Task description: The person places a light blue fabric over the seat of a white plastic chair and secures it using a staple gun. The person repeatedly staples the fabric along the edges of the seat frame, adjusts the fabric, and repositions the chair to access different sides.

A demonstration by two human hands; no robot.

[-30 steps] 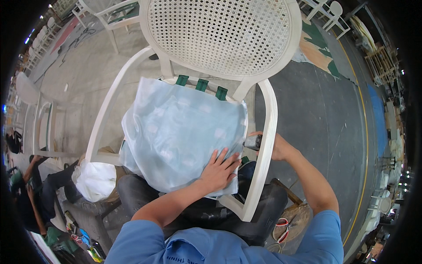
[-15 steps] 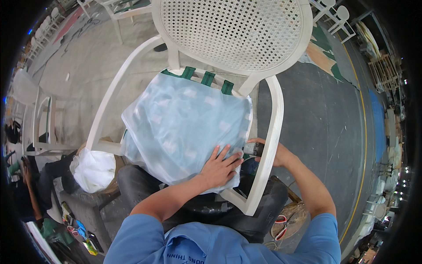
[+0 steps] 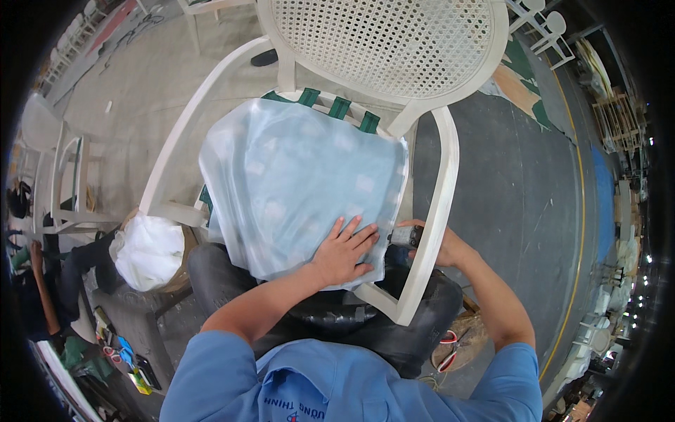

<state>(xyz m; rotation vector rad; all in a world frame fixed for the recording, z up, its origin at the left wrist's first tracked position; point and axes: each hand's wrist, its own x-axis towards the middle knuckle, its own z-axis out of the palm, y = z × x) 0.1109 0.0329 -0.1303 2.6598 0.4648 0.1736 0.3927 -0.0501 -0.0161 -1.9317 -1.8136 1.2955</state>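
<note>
A white armchair [image 3: 448, 176] with a round cane back [image 3: 387, 46] is tilted toward me over my lap. A pale blue, translucent sheet [image 3: 299, 172] lies across its seat, and green webbing straps [image 3: 339, 107] show at the rear rail. My left hand [image 3: 343, 252] is open, pressing flat on the sheet near its front right corner with fingers spread. Beyond the right armrest, my right hand [image 3: 448, 246] is closed around a grey-and-black staple gun [image 3: 406, 236]. The tool's nose meets the sheet's right edge; the armrest hides most of its body and some of my fingers.
Red-handled scissors [image 3: 448, 352] rest on a round stool at lower right. At left are a white bundle [image 3: 149, 253] on a stool, another white chair frame [image 3: 74, 183] and a person's arm [image 3: 43, 288]. Small tools lie on a grey bench [image 3: 137, 334].
The sheet lies smoother and its left edge has shifted. My left hand has moved slightly up and left, fingers spread. The staple gun stays at the right edge. The whole view has shifted slightly.
</note>
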